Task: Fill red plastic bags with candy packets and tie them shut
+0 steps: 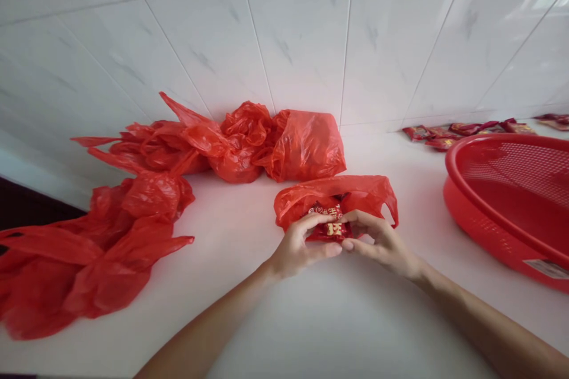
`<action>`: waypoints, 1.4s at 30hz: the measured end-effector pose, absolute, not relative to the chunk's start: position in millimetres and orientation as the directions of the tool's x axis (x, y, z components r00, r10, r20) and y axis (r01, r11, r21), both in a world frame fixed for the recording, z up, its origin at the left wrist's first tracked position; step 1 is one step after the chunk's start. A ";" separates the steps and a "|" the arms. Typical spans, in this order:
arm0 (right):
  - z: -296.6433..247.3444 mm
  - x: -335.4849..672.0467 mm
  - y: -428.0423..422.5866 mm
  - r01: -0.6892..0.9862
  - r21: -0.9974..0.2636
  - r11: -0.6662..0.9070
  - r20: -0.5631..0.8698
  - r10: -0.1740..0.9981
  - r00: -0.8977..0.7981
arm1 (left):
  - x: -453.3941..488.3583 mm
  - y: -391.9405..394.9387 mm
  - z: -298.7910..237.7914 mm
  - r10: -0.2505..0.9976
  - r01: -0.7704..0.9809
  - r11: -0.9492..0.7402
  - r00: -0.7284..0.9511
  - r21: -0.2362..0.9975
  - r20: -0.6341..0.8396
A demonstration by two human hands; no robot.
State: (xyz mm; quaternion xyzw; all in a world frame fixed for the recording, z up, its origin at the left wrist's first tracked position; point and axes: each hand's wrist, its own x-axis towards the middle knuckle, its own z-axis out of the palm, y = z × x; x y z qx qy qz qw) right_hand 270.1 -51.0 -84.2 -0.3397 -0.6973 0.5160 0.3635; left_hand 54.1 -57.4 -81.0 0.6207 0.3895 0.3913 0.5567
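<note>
Probably a home kitchen: a glossy, marbled tile wall point(304, 35) at the far side, a white counter point(235, 219), a red colander point(484, 222) at right.

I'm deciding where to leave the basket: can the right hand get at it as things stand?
Probably yes: white counter separates the right hand from the red basket's near side, with no visible obstruction, though its fingers are on a red packet.

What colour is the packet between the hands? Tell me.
The packet is dark red with pale yellow lettering, clearest in the head view.
</note>
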 end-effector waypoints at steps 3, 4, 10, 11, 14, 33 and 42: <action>-83.8 271.9 -52.3 0.138 -0.941 0.308 0.198 0.836 -0.512 | 54.2 -58.1 -82.4 0.913 0.092 -0.147 0.396 0.985 0.099; -83.4 272.5 -52.3 0.148 -0.934 0.324 0.208 0.833 -0.513 | 53.7 -57.8 -82.6 0.912 0.089 -0.156 0.395 0.984 0.109; -84.7 274.2 -49.9 0.213 -0.872 0.441 0.274 0.800 -0.535 | 50.8 -56.2 -83.8 0.914 0.071 -0.214 0.367 0.974 0.174; -85.1 273.9 -49.9 0.230 -0.849 0.476 0.295 0.788 -0.540 | 50.7 -56.4 -84.2 0.912 0.088 -0.232 0.365 0.969 0.185; -85.5 272.5 -51.2 0.271 -0.784 0.558 0.351 0.759 -0.549 | 50.9 -57.3 -84.9 0.899 0.134 -0.302 0.371 0.944 0.235; -85.8 272.0 -51.2 0.260 -0.609 0.750 0.542 0.632 -0.554 | 51.4 -54.9 -86.7 0.839 0.133 -0.471 0.372 0.872 0.397; -87.3 272.8 -50.0 0.275 -0.590 0.759 0.551 0.627 -0.550 | 52.0 -56.1 -87.4 0.854 0.111 -0.448 0.348 0.887 0.388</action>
